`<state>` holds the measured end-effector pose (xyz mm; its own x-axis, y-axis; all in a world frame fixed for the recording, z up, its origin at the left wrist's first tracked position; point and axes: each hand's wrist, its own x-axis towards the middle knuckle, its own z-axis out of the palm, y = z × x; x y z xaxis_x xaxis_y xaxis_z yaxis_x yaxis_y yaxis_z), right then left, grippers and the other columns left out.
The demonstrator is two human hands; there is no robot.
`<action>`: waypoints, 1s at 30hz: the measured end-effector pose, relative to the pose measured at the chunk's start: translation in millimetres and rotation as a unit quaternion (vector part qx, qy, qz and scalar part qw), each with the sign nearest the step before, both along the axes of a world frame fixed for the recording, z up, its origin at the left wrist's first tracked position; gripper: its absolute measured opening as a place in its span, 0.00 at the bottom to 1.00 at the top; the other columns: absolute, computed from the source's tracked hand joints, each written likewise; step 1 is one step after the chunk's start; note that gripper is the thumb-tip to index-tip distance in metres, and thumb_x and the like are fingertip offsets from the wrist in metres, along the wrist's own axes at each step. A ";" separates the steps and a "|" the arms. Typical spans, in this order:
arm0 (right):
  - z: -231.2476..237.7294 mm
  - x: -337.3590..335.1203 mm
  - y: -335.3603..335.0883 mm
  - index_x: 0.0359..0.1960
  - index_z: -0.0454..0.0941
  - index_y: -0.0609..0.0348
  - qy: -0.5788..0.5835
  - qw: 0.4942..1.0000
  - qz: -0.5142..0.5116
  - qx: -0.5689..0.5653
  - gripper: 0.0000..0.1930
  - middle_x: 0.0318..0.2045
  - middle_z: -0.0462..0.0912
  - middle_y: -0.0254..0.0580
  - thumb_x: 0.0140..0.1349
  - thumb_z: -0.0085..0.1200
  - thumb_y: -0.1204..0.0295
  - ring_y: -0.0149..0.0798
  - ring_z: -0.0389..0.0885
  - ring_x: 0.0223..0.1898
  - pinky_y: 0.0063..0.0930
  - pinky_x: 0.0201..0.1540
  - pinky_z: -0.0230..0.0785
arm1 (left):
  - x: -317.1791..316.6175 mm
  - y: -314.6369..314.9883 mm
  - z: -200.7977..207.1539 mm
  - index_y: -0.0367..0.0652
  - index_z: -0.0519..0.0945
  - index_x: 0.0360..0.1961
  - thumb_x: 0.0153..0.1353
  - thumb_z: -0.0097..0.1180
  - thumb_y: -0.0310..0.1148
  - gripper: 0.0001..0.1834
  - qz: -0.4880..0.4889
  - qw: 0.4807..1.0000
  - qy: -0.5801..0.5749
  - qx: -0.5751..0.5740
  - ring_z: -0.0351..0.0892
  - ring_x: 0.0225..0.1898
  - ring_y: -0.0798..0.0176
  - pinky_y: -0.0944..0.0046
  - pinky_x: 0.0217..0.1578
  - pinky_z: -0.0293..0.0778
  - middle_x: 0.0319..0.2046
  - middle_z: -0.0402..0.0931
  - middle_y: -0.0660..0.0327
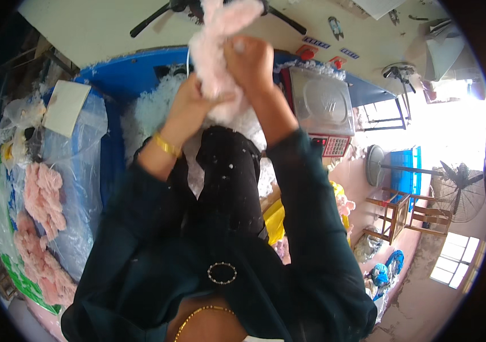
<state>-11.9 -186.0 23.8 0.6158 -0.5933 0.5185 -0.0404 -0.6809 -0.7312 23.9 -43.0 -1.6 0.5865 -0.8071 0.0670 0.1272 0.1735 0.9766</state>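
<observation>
A pale pink plush toy [211, 60] with long, ear-like ends is held upright between my hands, over white stuffing fluff [157, 102]. My left hand [190, 108] grips its lower part, the thumb lying across the front. Higher up, my right hand [250, 61] is closed on the toy's right side; its fingertips are partly hidden. The toy's upper end reaches the top edge of the picture and looks slightly blurred. White fluff also lies around my knees, with small bits on my dark trousers.
A blue machine front [123, 65] with red buttons [307, 54] stands ahead. A scale [331, 145] with a clear plastic tray [322, 101] is at the right. Pink plush pieces [43, 199] lie on plastic bags at the left. A wooden chair [394, 219] and a fan [458, 191] stand far right.
</observation>
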 end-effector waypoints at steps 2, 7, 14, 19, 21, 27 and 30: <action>0.3 17.4 -13.5 0.14 0.72 0.62 -0.021 0.999 0.010 -0.049 0.13 0.17 0.72 0.55 0.48 0.59 0.67 0.56 0.71 0.19 0.38 0.22 0.66 | 15.7 -7.8 -3.7 0.37 0.74 0.45 0.51 0.67 0.27 0.21 -0.021 0.996 0.069 -0.058 0.76 0.37 0.71 0.69 0.38 0.74 0.38 0.78 0.63; -15.7 -14.6 -0.8 0.15 0.73 0.62 -0.071 0.992 0.090 -0.043 0.08 0.16 0.73 0.51 0.46 0.60 0.76 0.49 0.74 0.18 0.30 0.24 0.68 | -12.3 4.5 -6.8 0.38 0.73 0.48 0.49 0.68 0.24 0.24 0.014 0.997 -0.037 -0.066 0.72 0.47 0.70 0.66 0.47 0.71 0.46 0.74 0.63; -27.7 0.6 -21.8 0.24 0.79 0.64 -0.096 0.987 0.121 -0.032 0.04 0.23 0.80 0.47 0.43 0.57 0.80 0.43 0.78 0.26 0.28 0.31 0.71 | 2.3 -11.1 -20.5 0.37 0.71 0.50 0.49 0.63 0.24 0.25 0.090 0.966 -0.239 -0.038 0.74 0.46 0.61 0.64 0.46 0.70 0.46 0.73 0.57; -21.1 14.6 -39.1 0.26 0.80 0.65 -0.064 0.982 0.106 -0.145 0.08 0.22 0.80 0.44 0.39 0.59 0.80 0.41 0.78 0.25 0.29 0.32 0.70 | 15.0 -24.2 -19.3 0.38 0.72 0.48 0.48 0.60 0.24 0.23 0.115 0.950 -0.288 -0.043 0.70 0.38 0.57 0.67 0.36 0.68 0.43 0.69 0.56; -23.3 6.9 -24.5 0.25 0.79 0.66 -0.066 0.992 0.106 -0.033 0.05 0.22 0.80 0.41 0.44 0.60 0.80 0.33 0.77 0.26 0.25 0.32 0.70 | 12.1 -17.3 -32.2 0.39 0.72 0.50 0.50 0.60 0.25 0.24 0.101 0.959 -0.260 -0.051 0.69 0.41 0.61 0.67 0.39 0.67 0.45 0.70 0.58; -3.0 -25.1 20.0 0.19 0.77 0.64 -0.057 0.979 0.099 0.172 0.05 0.16 0.76 0.37 0.48 0.58 0.77 0.21 0.72 0.22 0.24 0.26 0.68 | -5.7 19.7 -16.2 0.39 0.73 0.51 0.49 0.65 0.28 0.26 0.034 0.985 -0.164 -0.038 0.73 0.51 0.63 0.65 0.51 0.69 0.50 0.73 0.56; 13.9 -17.4 19.3 0.17 0.76 0.64 0.013 0.985 0.031 0.167 0.08 0.13 0.75 0.37 0.49 0.57 0.74 0.22 0.70 0.19 0.24 0.21 0.65 | 6.6 30.4 -2.9 0.38 0.71 0.53 0.56 0.59 0.26 0.23 -0.067 0.997 0.034 -0.007 0.74 0.50 0.61 0.63 0.52 0.70 0.52 0.72 0.57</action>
